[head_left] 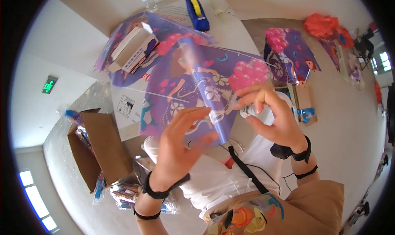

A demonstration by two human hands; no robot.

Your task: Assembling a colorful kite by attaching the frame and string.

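A purple plastic sheet (164, 86), printed with a figure in a gown and pink flowers, lies across the table in front of me. Thin pale rods run along it, and a glossy raised fold (212, 97) crosses its middle. My left hand (179, 138) is over the sheet's near edge, left of the fold, with fingers apart and slightly blurred. Right of the fold is my right hand (275, 117), its fingers bent and spread, thumb away from the forefinger. Something clear and small shows by its fingertips; I cannot make out what.
On the table are an opened small carton (131, 49), a blue tape dispenser (197, 14) with yellow tape, and a clear bottle (148, 0). A cardboard box (103, 148) stands at left. Another printed sheet (290, 53) and a red bag (323, 25) lie at right.
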